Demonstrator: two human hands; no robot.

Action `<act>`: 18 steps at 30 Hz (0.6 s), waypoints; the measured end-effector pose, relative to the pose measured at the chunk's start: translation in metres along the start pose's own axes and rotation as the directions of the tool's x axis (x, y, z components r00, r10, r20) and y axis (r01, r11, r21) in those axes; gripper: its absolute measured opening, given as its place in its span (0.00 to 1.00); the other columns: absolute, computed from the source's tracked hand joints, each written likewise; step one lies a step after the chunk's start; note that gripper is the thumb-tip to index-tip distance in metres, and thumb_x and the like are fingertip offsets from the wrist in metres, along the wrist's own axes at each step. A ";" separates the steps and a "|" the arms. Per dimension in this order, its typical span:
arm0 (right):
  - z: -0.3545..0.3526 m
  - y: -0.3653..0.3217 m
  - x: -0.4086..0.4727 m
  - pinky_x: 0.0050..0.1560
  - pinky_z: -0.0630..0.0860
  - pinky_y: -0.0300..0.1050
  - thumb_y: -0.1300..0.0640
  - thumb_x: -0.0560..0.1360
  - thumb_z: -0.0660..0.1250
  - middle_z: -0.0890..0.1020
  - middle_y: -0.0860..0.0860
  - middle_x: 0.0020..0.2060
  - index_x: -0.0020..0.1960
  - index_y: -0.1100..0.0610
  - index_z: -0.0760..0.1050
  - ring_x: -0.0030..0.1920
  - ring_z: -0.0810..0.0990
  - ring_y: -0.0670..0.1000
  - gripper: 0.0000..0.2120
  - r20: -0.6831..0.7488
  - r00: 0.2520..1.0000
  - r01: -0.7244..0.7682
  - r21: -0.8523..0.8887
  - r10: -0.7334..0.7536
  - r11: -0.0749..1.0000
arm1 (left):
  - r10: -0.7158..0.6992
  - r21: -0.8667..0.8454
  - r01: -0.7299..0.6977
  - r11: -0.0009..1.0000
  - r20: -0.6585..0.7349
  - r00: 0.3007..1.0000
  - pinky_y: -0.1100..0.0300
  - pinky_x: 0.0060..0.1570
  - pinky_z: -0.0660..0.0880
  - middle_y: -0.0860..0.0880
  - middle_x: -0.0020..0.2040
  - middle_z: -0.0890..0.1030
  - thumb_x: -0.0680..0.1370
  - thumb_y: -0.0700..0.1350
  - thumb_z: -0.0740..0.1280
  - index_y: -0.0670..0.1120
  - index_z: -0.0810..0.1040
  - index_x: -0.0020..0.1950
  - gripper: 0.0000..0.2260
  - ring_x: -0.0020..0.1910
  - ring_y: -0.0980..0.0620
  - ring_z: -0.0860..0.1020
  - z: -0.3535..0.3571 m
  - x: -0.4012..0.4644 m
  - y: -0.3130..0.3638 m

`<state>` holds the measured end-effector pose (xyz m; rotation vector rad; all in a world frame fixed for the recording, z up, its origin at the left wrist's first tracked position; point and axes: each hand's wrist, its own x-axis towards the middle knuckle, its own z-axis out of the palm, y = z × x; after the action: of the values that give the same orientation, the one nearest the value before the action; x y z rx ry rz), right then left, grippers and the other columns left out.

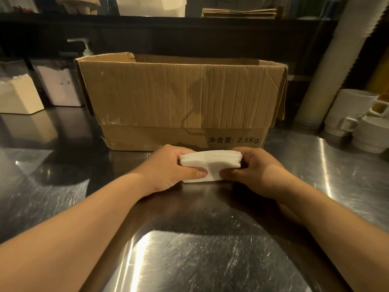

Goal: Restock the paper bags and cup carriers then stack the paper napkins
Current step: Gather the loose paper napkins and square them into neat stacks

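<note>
A stack of white paper napkins stands on its edge on the steel counter, just in front of an open cardboard box. My left hand grips the stack's left end, thumb pressed on the near face. My right hand grips the right end, thumb meeting the left thumb near the middle. The stack bows slightly between my hands. The inside of the box is hidden from this angle. Folded brown paper bags lie on the dark shelf behind.
White containers and a pump bottle stand at the back left. Stacked white mugs and bowls sit at the right, beside a tall sleeve of white cups. A dark shelf runs across the back.
</note>
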<state>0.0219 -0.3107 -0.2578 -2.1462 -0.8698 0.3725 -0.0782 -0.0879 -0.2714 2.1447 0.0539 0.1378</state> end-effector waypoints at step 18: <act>0.002 0.002 -0.003 0.64 0.78 0.55 0.54 0.76 0.74 0.87 0.43 0.52 0.60 0.45 0.82 0.55 0.85 0.47 0.13 -0.023 1.000 -0.004 0.329 0.012 0.944 | -0.044 -0.129 0.035 0.991 -0.069 0.997 0.64 0.45 0.76 0.52 0.43 0.86 0.74 0.45 0.78 0.50 0.86 0.50 0.06 0.44 0.57 0.83 0.003 0.002 0.004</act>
<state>0.0196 -0.3126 -0.2614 -1.8412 -0.7273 0.4601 -0.0758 -0.0919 -0.2694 2.0091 0.1257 0.1899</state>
